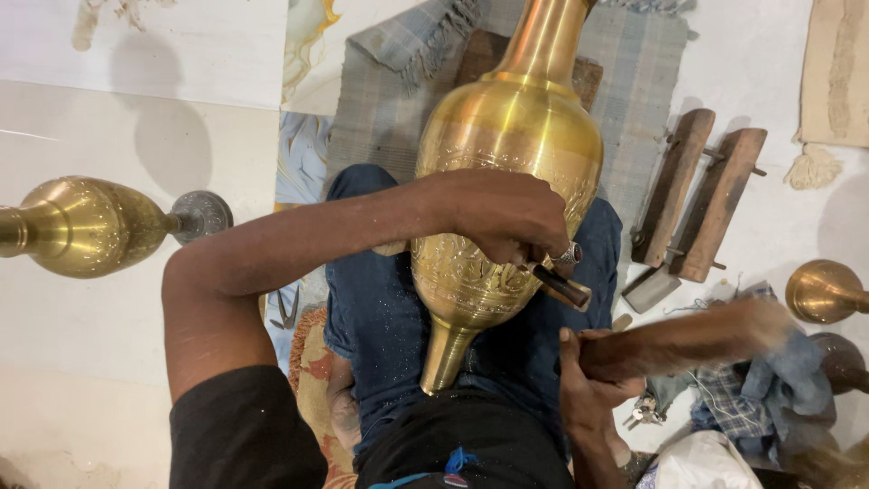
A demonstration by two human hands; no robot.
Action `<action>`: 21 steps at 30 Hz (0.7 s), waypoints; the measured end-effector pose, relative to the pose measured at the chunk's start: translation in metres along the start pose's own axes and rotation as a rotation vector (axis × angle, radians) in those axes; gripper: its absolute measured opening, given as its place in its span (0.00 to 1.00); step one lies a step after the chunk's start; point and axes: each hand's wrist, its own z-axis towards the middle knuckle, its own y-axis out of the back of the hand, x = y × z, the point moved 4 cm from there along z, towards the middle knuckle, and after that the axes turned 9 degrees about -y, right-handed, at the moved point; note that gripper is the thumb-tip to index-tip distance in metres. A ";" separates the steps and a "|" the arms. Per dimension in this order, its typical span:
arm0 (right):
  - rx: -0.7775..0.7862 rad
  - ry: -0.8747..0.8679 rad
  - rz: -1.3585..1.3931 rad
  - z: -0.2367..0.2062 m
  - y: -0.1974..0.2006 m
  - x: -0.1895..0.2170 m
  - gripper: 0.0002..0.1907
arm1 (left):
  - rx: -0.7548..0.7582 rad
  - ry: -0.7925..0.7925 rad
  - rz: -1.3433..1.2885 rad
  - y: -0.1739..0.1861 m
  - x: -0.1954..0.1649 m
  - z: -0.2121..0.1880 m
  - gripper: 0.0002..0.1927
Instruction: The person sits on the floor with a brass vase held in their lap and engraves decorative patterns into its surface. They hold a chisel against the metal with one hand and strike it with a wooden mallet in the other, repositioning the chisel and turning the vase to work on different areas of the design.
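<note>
The left hand's fingers [529, 246] pinch a short dark chisel [561, 285], its tip on the engraved brass vase [502, 181] lying lengthwise across the lap, neck pointing away. The right hand [588, 385] grips a blurred wooden mallet [688, 340] just right of the chisel. Three more brass pieces lie on the floor: one left [86, 226], two right [824, 290].

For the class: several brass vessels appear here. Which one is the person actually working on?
The large engraved brass vase lying across the person's lap, under the left hand; the other vessels lie on the floor, untouched.
</note>
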 end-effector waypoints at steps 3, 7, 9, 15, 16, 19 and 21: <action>-0.022 0.000 -0.096 0.002 -0.001 -0.005 0.11 | 0.037 0.009 0.002 0.000 0.001 0.000 0.04; -0.015 0.025 -0.015 0.004 -0.004 -0.007 0.09 | 0.022 0.010 0.026 0.003 0.000 -0.001 0.06; 0.005 -0.007 0.026 0.005 -0.005 -0.005 0.10 | 0.014 0.043 -0.017 0.003 -0.001 -0.003 0.09; -0.036 -0.001 0.037 0.006 -0.004 0.011 0.08 | -0.009 0.020 -0.025 0.005 -0.005 -0.005 0.12; 0.004 0.040 -0.014 0.006 -0.005 0.015 0.08 | 0.050 0.082 -0.046 0.002 -0.002 -0.004 0.16; 0.048 0.051 -0.035 0.006 -0.006 0.016 0.09 | 0.024 0.038 -0.007 -0.001 0.000 -0.002 0.09; -0.007 -0.094 0.118 0.006 -0.002 0.007 0.09 | -0.008 -0.001 0.032 0.000 0.001 -0.002 0.05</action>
